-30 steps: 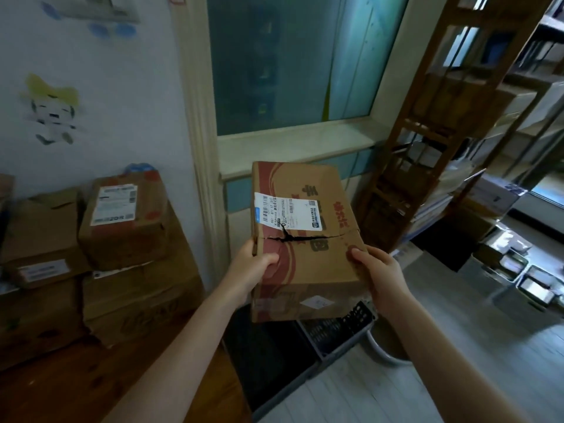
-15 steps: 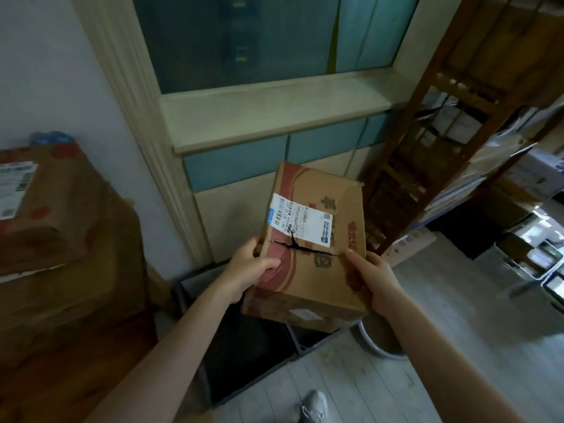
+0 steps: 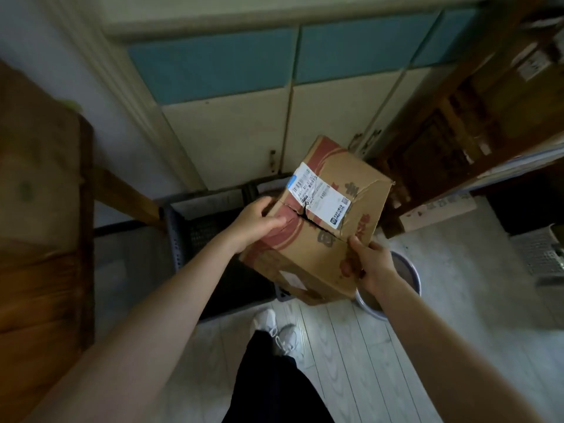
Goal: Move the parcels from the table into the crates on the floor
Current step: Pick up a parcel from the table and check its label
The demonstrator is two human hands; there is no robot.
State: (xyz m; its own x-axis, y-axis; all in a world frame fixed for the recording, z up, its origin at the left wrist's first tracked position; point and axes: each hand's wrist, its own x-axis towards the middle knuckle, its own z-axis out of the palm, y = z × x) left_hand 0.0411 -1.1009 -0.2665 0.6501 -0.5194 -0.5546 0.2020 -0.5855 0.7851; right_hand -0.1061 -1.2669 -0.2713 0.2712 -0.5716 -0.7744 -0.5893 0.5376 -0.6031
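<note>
Well to the left of our fingers stands the dark brown wooden table, with a large brown cardboard box blurred on top of it. Below our left fingers, on the pale plank floor, sits the dark grey plastic crate with latticed walls. We hold the brown cardboard parcel with red printing in the air above the crate's right part, tilted, touching nothing but our hands. Our left hand grips its left edge, thumb lying on the top face and fingers curled round the edge. Our right hand clasps the near right corner, thumb on top, fingers pressed against the side. Just beneath the right fingers lies a round grey basin. Between our two thumbs, a white shipping label crosses a torn seam in the parcel's top.
</note>
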